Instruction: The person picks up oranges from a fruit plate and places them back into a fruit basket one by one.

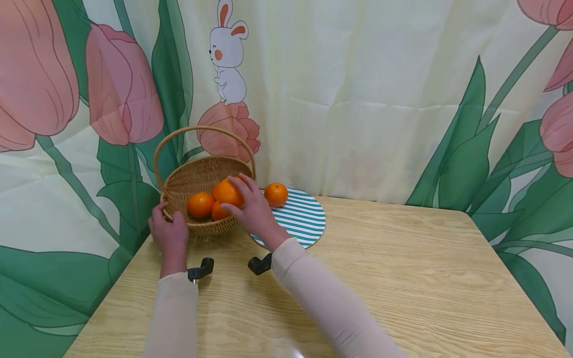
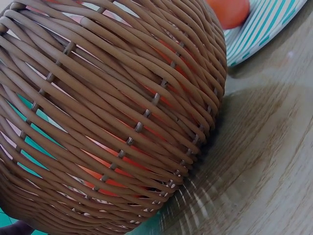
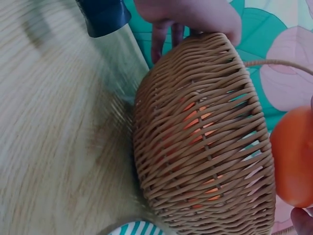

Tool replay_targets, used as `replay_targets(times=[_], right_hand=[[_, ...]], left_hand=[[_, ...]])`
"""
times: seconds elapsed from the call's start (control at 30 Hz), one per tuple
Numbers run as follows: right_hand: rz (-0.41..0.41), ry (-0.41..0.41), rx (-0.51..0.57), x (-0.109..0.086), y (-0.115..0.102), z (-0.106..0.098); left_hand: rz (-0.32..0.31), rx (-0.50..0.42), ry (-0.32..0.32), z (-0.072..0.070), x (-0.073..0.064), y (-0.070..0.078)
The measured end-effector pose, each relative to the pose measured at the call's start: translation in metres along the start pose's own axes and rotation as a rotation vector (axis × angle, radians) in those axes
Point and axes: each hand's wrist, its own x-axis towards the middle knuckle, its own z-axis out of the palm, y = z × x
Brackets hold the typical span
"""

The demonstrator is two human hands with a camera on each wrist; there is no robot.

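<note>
A wicker basket [image 1: 210, 229] with a tall hoop handle stands at the back left of the table, with several oranges inside, among them one orange [image 1: 200, 205] on the left. My left hand [image 1: 169, 231] grips the basket's left rim; the right wrist view shows that hand [image 3: 193, 19] at the rim too. Over the basket's right side, my right hand [image 1: 256, 209] holds an orange [image 1: 230, 192] between thumb and fingers. In the right wrist view this orange [image 3: 293, 156] is just beyond the rim, with fingertips at its lower edge. The left wrist view is mostly basket wall [image 2: 112, 98].
Right of the basket lies a round mat [image 1: 301, 219] with green and white stripes, an orange [image 1: 276, 194] on its back left part. The wooden table [image 1: 403, 268] extends right and forward. A curtain [image 1: 358, 99] printed with tulips and a rabbit hangs directly behind.
</note>
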Motion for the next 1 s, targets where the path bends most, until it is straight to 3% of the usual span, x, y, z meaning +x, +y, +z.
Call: replay_targets(times=[1.0], right_hand=[[-0.031,-0.089,-0.066,-0.001,0.002,0.015]], left_hand=[[-0.012,0.013,-0.023,0.000,-0.002,0.003]])
